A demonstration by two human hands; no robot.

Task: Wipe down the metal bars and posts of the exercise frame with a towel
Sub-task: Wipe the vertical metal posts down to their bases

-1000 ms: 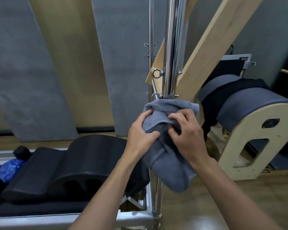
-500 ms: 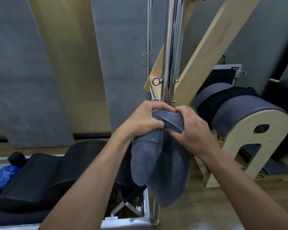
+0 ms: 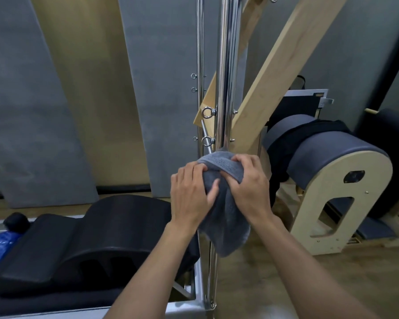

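The towel (image 3: 224, 203) wraps the post (image 3: 227, 77), between both hands. The arched cushion (image 3: 115, 229) lies left of the post. The barrel (image 3: 327, 157) stands to its right.

readable text: we find none | grey terry towel (image 3: 227, 212): its woven band near the top fold shows a raised pattern, too blurred for us to read as letters | brands, numbers, signs: we make out none

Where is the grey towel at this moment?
The grey towel is at the centre of the head view, wrapped around the chrome post just below an eye bolt; the left hand and right hand grip it.
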